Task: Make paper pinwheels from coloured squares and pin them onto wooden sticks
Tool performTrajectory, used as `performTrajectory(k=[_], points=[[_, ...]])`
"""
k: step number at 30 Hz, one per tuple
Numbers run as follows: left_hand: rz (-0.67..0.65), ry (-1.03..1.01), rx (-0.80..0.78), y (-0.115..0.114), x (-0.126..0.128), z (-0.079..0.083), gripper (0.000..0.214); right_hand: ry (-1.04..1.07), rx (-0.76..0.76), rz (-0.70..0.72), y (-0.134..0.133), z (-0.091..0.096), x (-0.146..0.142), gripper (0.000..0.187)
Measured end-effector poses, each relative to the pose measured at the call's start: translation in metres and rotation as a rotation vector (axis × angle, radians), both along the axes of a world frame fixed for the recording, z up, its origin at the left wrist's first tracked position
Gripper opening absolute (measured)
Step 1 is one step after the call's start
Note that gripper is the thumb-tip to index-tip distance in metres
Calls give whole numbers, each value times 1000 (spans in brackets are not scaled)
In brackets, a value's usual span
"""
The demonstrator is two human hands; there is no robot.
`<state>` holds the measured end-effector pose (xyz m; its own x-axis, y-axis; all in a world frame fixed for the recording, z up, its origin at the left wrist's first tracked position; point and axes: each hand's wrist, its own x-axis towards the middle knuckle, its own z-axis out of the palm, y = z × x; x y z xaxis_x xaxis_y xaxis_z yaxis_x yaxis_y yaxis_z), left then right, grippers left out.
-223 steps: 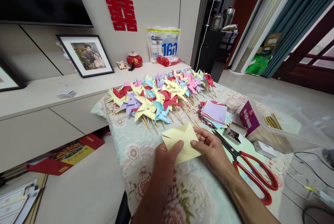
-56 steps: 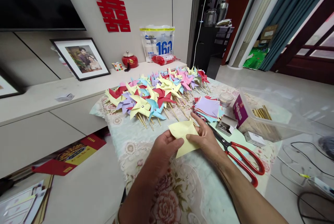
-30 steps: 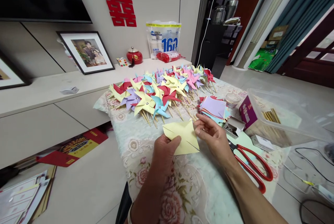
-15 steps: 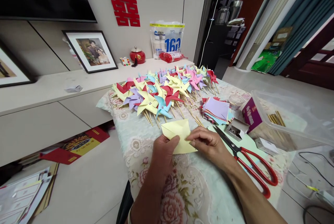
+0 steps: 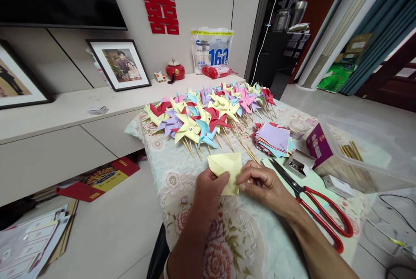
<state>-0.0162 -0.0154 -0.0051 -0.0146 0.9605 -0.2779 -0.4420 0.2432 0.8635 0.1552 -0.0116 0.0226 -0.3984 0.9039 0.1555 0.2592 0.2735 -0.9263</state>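
Observation:
A pale yellow square of paper (image 5: 231, 164) with a diagonal slit or crease is held above the tablecloth. My left hand (image 5: 209, 188) grips it at the left, thumb across its front. At its right edge, my right hand (image 5: 261, 183) pinches with thumb and fingertips; the exact bit between them is partly hidden. Beyond the paper lie many paper pinwheels (image 5: 191, 129) on sticks, in yellow, red, blue, purple and pink. Large red-handled scissors (image 5: 300, 190) rest by my right forearm, on pale green sheets (image 5: 269, 165).
To the right are a stack of coloured paper squares (image 5: 274, 137), a small open box of fasteners (image 5: 297, 167), a small white box (image 5: 338, 185) and a clear plastic bin (image 5: 380, 179) with sticks. A low cabinet (image 5: 120, 99) stands behind the table.
The right lower part of the yellow paper, which stuck out below my right fingers, now shows less. My hands keep nearly the same grip. The whole view has shifted slightly.

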Motion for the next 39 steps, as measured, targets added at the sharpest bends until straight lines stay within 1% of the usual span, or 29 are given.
performTrajectory(k=[7, 11, 16, 20, 25, 32, 39], points=[[-12, 82, 9, 0, 1, 2, 27, -34, 21, 25, -1, 2, -2, 15], [-18, 98, 6, -2, 1, 4, 24, -56, 66, 25, -1, 2, -4, 17], [-14, 59, 12, -3, 2, 7, 26, -61, 57, -63, -3, -1, -9, 18], [-20, 66, 17, -3, 3, 10, 26, -60, 45, -130, -4, -4, -15, 20], [-5, 62, -12, -5, 6, 15, 28, -91, 62, -210, -3, -6, -19, 21], [-9, 45, -23, -5, 6, 20, 22, -110, 73, -239, -3, -8, -20, 19], [-9, 8, -38, -3, 5, 17, 25, -158, 87, -258, -2, -8, -21, 18]])
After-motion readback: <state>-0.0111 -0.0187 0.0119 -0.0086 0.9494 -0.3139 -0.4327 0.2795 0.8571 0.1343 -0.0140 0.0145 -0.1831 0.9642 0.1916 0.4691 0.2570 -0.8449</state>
